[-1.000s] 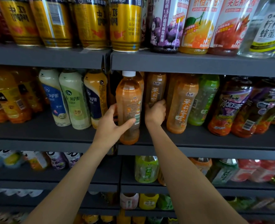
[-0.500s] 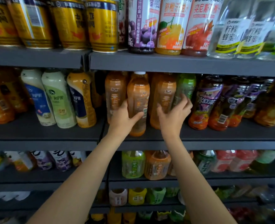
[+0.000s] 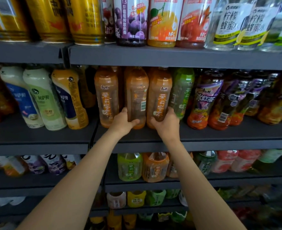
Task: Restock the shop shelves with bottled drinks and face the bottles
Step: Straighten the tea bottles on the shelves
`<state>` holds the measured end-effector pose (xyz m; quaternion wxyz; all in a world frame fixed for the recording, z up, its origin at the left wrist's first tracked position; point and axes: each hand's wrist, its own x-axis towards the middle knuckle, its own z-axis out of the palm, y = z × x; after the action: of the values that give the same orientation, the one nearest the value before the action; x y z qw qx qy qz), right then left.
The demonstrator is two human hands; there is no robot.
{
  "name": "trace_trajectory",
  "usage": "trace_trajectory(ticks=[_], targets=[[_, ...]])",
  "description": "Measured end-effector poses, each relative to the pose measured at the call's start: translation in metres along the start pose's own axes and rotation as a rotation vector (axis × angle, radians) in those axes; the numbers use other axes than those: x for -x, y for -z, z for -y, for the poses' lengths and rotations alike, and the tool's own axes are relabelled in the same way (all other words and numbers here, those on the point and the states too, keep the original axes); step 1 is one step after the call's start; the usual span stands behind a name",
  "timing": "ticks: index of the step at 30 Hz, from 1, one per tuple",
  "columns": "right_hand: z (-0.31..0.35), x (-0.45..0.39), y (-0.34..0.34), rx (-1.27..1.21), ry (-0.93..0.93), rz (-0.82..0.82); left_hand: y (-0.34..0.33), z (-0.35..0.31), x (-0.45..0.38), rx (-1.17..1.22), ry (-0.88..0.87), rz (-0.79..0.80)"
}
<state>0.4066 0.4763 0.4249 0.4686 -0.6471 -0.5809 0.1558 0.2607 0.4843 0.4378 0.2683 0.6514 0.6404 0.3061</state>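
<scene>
Bottles fill every dark grey shelf (image 3: 203,143) in the head view. On the middle shelf, three orange tea bottles stand upright side by side. The left hand (image 3: 123,123) grips the middle orange bottle (image 3: 137,97) low down, with the thumb curled across its front and the fingers wrapped behind it. That bottle shows its barcode side, not its front label. The right hand (image 3: 167,125) holds the right orange bottle (image 3: 160,95) near its bottom, thumb in front and fingers curled round the far side. The left orange bottle (image 3: 106,97) stands just beside them, touched by no hand. A green bottle (image 3: 182,92) stands right next to the right hand. Purple and red bottles (image 3: 205,100) stand further right, and white milk bottles (image 3: 37,97) lean on the left. Gold cans (image 3: 84,20) sit on the top shelf.
</scene>
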Motion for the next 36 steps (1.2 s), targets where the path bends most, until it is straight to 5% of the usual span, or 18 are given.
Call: trace_trajectory(ticks=[3,12,18,22,28,36], targets=[[0.002,0.001,-0.002,0.019,-0.015,-0.003,0.005,0.000,-0.002,0.013,-0.001,0.033],[0.009,0.006,-0.007,0.049,-0.066,-0.039,-0.027,-0.014,0.015,-0.103,0.092,-0.416],[0.010,0.005,-0.008,0.077,-0.068,-0.035,-0.007,-0.017,0.016,0.410,-0.021,-0.124],[0.011,0.005,-0.007,0.083,-0.073,-0.029,0.000,-0.011,0.014,0.175,-0.034,-0.167],[0.014,0.007,-0.003,0.084,-0.073,-0.020,-0.022,-0.019,0.013,-0.005,0.032,-0.486],[0.015,0.003,-0.002,0.094,-0.072,0.019,-0.029,-0.021,0.006,-0.063,0.054,-0.549]])
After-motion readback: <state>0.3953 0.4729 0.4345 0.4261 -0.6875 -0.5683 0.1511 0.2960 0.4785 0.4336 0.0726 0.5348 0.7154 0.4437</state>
